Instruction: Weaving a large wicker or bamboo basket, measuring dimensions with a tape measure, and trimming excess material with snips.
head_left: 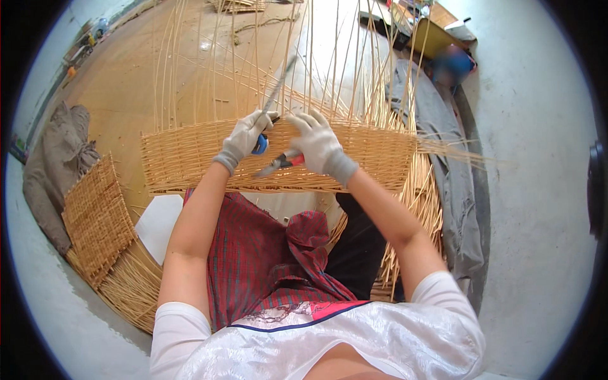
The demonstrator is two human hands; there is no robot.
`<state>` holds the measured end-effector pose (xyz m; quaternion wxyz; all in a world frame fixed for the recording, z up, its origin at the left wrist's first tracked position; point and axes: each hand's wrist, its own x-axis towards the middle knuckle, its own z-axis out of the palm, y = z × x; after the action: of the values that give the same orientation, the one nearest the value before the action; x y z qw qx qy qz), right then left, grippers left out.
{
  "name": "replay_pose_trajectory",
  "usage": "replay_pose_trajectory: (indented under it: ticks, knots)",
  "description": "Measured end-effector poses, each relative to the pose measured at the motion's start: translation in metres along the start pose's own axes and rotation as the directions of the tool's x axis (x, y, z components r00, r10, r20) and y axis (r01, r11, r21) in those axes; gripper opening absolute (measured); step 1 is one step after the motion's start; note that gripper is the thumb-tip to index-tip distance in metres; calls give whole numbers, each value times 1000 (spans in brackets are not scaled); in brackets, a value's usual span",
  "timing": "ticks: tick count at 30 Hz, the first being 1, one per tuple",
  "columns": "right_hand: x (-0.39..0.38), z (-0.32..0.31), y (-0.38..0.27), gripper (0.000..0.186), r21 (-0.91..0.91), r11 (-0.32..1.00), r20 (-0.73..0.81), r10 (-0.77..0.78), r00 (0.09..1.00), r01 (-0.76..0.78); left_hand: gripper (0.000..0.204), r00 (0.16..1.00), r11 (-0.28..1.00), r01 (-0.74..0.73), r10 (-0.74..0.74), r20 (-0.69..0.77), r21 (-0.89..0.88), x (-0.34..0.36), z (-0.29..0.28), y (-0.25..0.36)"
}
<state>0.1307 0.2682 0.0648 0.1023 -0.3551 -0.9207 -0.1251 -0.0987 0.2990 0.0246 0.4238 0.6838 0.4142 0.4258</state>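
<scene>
Panel (373, 149): woven cane, across in front of wearer's lap. Nr side of panel: checked cloth (244, 259). Over panel's mid: shears (278, 163), red grip, in R hand (315, 140), some fingers grasping grip, upper ones loosely splayed, blurry. L hand (244, 140), also over panel, fingers clenched on blue tool (260, 144); grey strip (278, 88) runs past panel's far edge. Bare stakes (310, 57) rise there. Far beyond panel: cane coil (266, 22) on floor (120, 69).

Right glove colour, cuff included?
Right glove is off-white; its cuff is grey. Shows best in the head view.
</scene>
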Motion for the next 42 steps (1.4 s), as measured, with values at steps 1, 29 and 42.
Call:
replay_pose_trajectory:
  ticks: [1,29,42]
  knots:
    - [-21,-9,-12,21,132,991,-165,25,986,-3,34,993,970,37,-63,-102,-241,-15,8,-2]
    - [-280,-23,-130,30,786,-541,618,682,392,-298,50,802,594,388,-594,-60,-705,-107,188,-50]
    - [-288,-16,-138,27,823,-534,562,716,415,-193,36,797,560,487,-599,78,-670,-146,197,-47]
